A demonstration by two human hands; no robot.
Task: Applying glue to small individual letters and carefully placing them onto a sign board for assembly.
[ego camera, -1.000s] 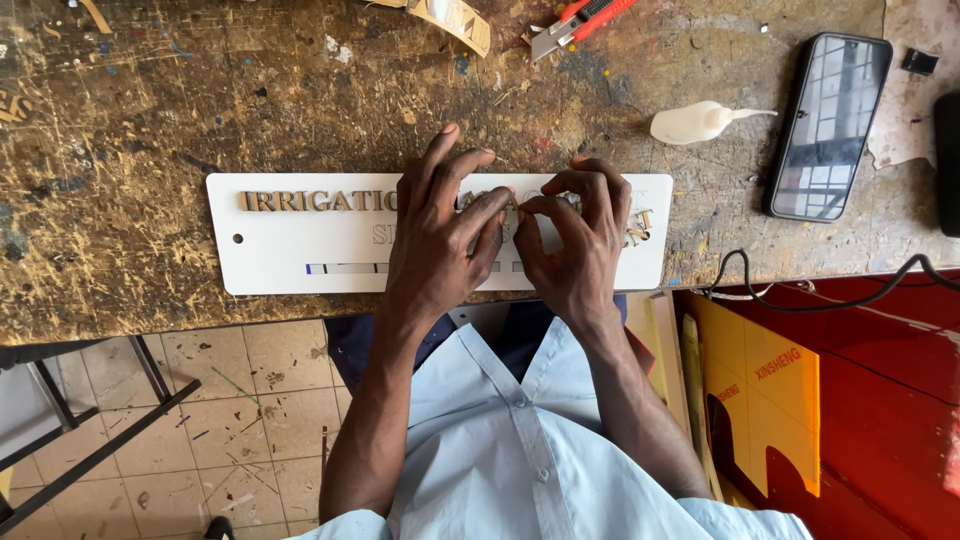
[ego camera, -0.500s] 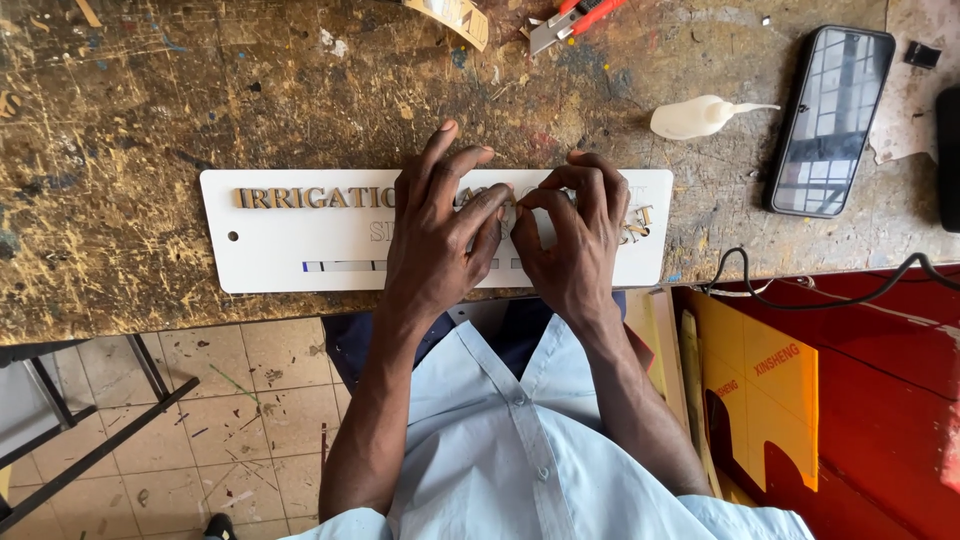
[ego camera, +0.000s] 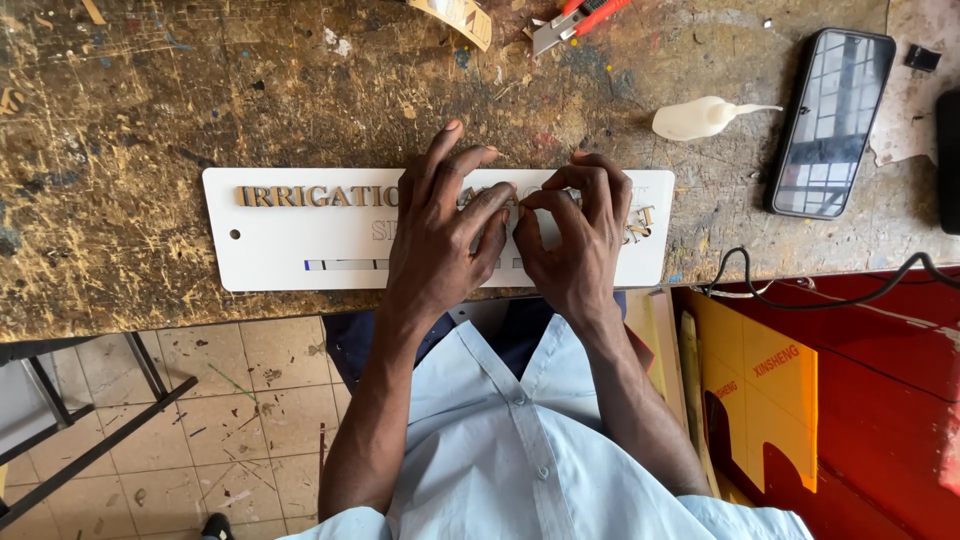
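A white rectangular sign plate (ego camera: 290,245) lies on the worn wooden workbench (ego camera: 150,90), with a row of raised gold letters (ego camera: 310,196) along its upper left. My left hand (ego camera: 440,235) rests flat on the middle of the plate, fingers spread over the letters. Beside it, my right hand (ego camera: 575,235) pinches a small letter piece between thumb and fingertips, pressed against the plate. More loose gold letters (ego camera: 638,225) show at the plate's right end. The piece itself is mostly hidden by my fingers.
A white glue bottle (ego camera: 700,117) lies on its side to the right, next to a dark phone (ego camera: 830,120). A red utility knife (ego camera: 575,20) sits at the top edge. Yellow and red sheets (ego camera: 770,390) stand below the bench; a black cable (ego camera: 800,295) hangs over the edge.
Both hands stay on the plate; the fingers have shifted slightly around the small letter. Nothing else has moved.
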